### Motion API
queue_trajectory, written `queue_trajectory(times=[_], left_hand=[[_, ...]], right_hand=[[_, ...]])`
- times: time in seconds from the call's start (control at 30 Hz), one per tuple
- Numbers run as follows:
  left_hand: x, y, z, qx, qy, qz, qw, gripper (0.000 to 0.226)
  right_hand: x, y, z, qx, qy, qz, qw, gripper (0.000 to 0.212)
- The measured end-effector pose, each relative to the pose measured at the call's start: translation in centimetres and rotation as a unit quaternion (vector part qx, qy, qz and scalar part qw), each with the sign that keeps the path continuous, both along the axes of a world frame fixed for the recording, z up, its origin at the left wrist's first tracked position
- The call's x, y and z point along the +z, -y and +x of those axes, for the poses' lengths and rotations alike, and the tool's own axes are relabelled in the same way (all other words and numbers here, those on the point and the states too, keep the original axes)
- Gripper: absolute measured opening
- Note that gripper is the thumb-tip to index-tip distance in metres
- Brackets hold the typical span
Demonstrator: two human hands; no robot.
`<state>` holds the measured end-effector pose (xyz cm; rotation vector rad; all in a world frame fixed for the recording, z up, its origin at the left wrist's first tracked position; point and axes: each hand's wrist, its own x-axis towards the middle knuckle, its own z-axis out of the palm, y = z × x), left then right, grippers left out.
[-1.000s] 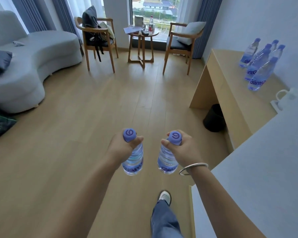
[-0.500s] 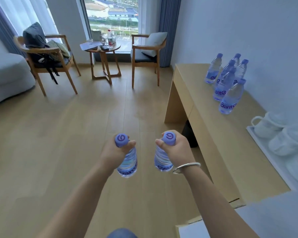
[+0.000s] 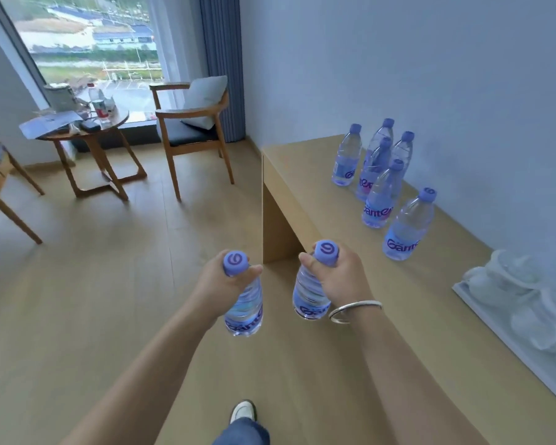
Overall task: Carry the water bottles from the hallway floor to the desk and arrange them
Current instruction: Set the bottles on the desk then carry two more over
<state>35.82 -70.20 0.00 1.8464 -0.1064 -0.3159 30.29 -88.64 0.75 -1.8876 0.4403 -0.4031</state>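
Standing beside the desk (image 3: pixel 305 175), the person holds a water bottle in each hand, both upright and out in front at about desk height. The left hand (image 3: pixel 220 285) has its fingers curled round the neck of the left bottle (image 3: pixel 244 311), just under the purple cap. The right hand (image 3: pixel 341 281), a silver bangle (image 3: pixel 355 311) on its wrist, grips the right bottle (image 3: pixel 308 298) the same way, close to the desk's front edge. Six more bottles (image 3: pixel 377 200) stand clustered on the desk near the wall, and a white tray (image 3: pixel 482 313) with white crockery sits nearer along the same top. A wooden chair (image 3: pixel 193 130) and a small round table (image 3: pixel 87 136) stand by the window.
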Motion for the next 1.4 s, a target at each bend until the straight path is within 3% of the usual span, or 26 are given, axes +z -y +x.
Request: queue_trajectory(times=[0.27, 0.57, 1.03, 1.27, 1.4], left_hand=[[2.1, 5.0, 15.0, -0.102, 0.046, 0.025, 0.993, 0.018], [1.1, 14.5, 24.1, -0.182, 0.005, 0.009, 0.983, 0.019], [-0.2, 28.7, 33.6, -0.273, 0.018, 0.030, 0.961, 0.018], [-0.9, 31.9, 35.5, -0.344, 0.019, 0.019, 0.939, 0.032], [-1.6, 32.3, 36.4, -0.368, 0.014, 0.045, 0.928, 0.026]], right_hand=[[0.9, 3.8, 10.8, -0.107, 0.005, -0.001, 0.994, 0.035], [0.0, 11.1, 18.8, -0.159, -0.025, 0.020, 0.987, 0.042], [-1.8, 20.2, 27.5, -0.205, -0.029, -0.034, 0.978, 0.041], [-2.2, 20.8, 28.6, -0.248, -0.044, 0.015, 0.968, 0.043], [-2.0, 20.2, 29.0, -0.282, -0.061, 0.055, 0.956, 0.035]])
